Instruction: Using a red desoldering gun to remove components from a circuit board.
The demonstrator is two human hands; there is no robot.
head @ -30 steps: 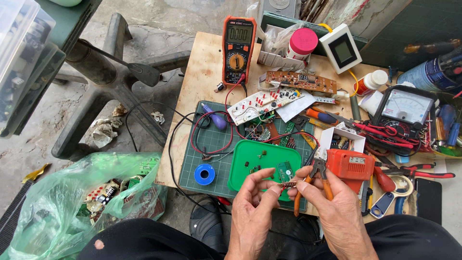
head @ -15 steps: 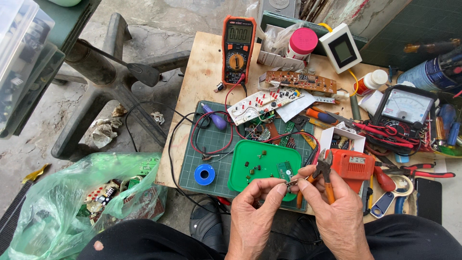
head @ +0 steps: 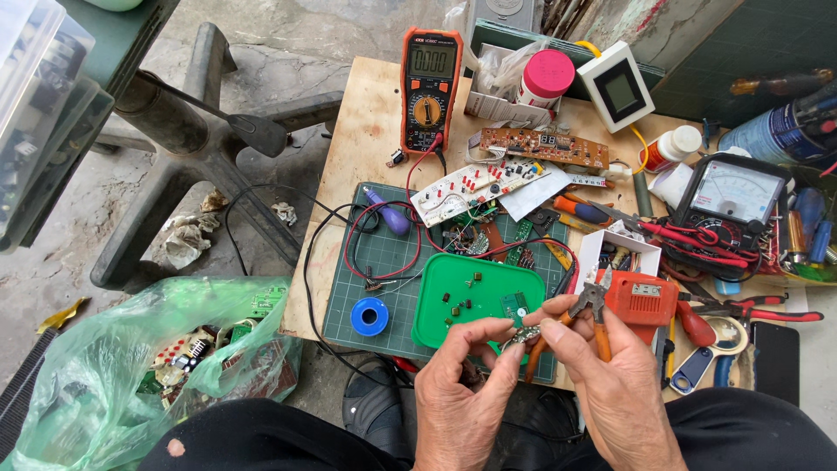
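My left hand (head: 462, 384) and my right hand (head: 606, 384) meet near the table's front edge, both pinching a small electronic component (head: 523, 334) between fingertips. My right hand also grips orange-handled pliers (head: 593, 314), jaws pointing up and away. Just beyond the fingers lies a green plastic tray (head: 453, 283) with a few small parts and a little green circuit board (head: 514, 305) in it. The tray rests on a green cutting mat (head: 384, 262).
A wooden table (head: 366, 122) carries an orange digital multimeter (head: 429, 87), an analogue meter (head: 737, 196), circuit boards (head: 540, 148), a blue solder spool (head: 370, 316), red and black leads, screwdrivers and an orange box (head: 643, 296). A green bag of scrap boards (head: 131, 366) sits at left.
Both hands have lifted slightly and drawn together over the tray's front edge. The pliers have tilted more upright. The rest of the table is unchanged.
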